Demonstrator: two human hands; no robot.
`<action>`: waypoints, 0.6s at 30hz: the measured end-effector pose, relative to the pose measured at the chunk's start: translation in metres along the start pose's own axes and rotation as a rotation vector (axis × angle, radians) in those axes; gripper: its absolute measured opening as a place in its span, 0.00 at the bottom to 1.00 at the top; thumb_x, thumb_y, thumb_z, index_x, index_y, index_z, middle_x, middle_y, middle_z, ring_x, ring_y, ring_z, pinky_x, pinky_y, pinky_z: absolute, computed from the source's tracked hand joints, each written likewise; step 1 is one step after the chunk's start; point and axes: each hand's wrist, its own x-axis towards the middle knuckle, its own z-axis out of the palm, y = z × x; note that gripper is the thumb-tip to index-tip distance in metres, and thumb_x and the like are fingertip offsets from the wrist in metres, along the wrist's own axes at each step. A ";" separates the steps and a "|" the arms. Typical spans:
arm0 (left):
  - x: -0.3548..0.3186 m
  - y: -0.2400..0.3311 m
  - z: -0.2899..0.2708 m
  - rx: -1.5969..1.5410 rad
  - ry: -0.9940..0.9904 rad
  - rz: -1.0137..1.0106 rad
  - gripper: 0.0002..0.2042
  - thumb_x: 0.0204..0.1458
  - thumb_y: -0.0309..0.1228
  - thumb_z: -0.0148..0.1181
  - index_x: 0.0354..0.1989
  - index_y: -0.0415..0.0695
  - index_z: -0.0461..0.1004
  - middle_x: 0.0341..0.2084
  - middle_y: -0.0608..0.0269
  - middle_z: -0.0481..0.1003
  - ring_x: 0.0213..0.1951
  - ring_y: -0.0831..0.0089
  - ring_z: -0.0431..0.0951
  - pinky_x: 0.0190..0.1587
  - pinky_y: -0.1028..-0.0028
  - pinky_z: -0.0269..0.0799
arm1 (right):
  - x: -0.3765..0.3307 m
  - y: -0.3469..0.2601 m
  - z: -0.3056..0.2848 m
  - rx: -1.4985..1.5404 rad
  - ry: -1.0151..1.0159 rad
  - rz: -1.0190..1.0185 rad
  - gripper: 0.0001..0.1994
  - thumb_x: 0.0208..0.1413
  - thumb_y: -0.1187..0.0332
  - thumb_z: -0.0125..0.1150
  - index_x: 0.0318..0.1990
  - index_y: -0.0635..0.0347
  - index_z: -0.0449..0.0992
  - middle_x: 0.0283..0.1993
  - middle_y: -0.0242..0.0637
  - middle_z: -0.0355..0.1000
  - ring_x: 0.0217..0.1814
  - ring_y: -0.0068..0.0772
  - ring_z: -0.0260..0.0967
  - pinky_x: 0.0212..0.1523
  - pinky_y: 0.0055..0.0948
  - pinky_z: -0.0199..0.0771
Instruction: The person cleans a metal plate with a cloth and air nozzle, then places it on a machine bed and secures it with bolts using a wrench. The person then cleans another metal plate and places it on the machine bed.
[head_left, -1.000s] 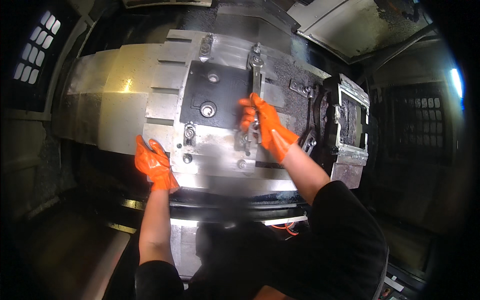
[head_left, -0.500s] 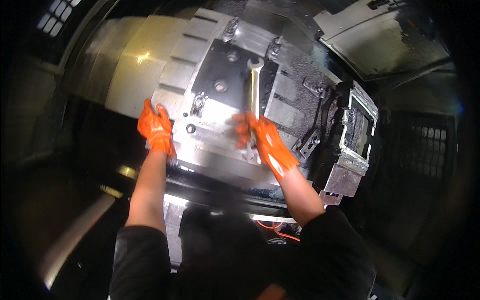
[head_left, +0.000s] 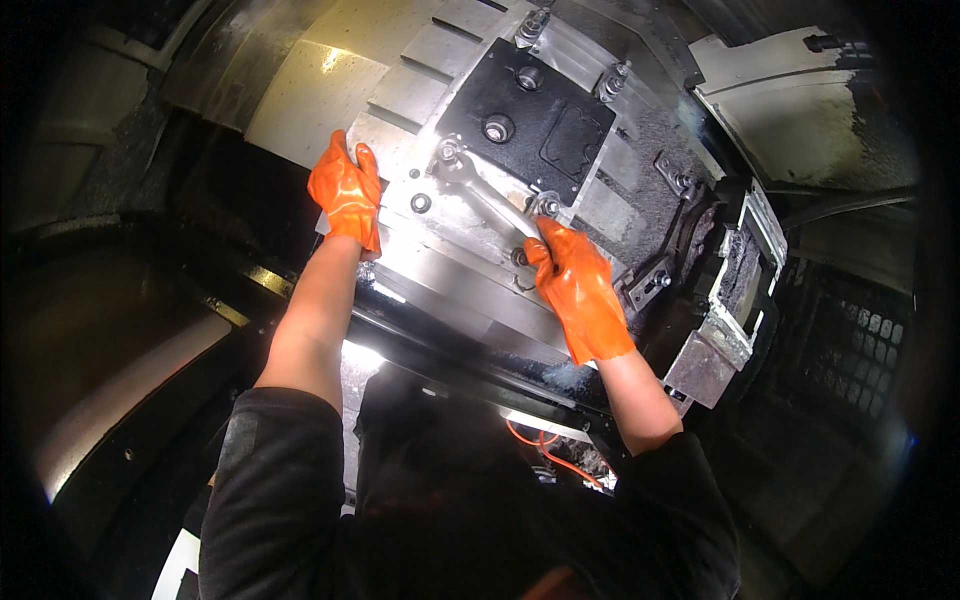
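Inside a dim grey machine enclosure (head_left: 90, 160), leans over a silvery, slotted metal table (head_left: 410, 92). Holds a long, silver steel wrench (head_left: 492, 200) in the orange-gloved right hand (head_left: 575, 285), with its head at a steel bolt (head_left: 448, 149) beside a black rectangular plate (head_left: 535, 108). Rests the orange-gloved left hand (head_left: 345, 190) left of it; cannot tell whether gripping. Expect stiff, weighty, perhaps slippery metal; grip around the shank.
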 end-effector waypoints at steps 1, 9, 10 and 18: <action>0.001 0.001 -0.001 0.004 -0.006 0.004 0.23 0.61 0.46 0.54 0.55 0.40 0.74 0.38 0.42 0.81 0.40 0.44 0.81 0.45 0.54 0.75 | 0.005 0.008 0.002 -0.044 0.008 -0.048 0.15 0.59 0.68 0.62 0.53 0.57 0.78 0.42 0.52 0.77 0.46 0.56 0.76 0.45 0.45 0.75; 0.000 -0.004 0.004 0.015 0.040 0.030 0.23 0.61 0.45 0.54 0.55 0.39 0.74 0.38 0.42 0.81 0.40 0.44 0.80 0.44 0.53 0.75 | 0.048 0.013 -0.009 -0.313 -0.190 -0.014 0.15 0.60 0.61 0.63 0.52 0.54 0.78 0.40 0.53 0.77 0.44 0.60 0.75 0.43 0.51 0.74; 0.000 -0.003 0.004 0.004 0.035 0.028 0.23 0.60 0.44 0.54 0.55 0.39 0.73 0.37 0.42 0.80 0.40 0.43 0.80 0.44 0.53 0.75 | 0.057 0.010 -0.014 -0.322 -0.306 0.063 0.16 0.60 0.60 0.63 0.53 0.54 0.78 0.41 0.54 0.77 0.44 0.60 0.75 0.43 0.51 0.74; 0.004 -0.003 0.000 -0.016 0.055 0.068 0.22 0.59 0.42 0.55 0.53 0.37 0.73 0.34 0.41 0.79 0.37 0.42 0.79 0.42 0.53 0.74 | 0.041 0.037 -0.007 0.772 -0.964 0.603 0.24 0.67 0.49 0.55 0.59 0.59 0.71 0.37 0.42 0.77 0.42 0.38 0.80 0.40 0.35 0.78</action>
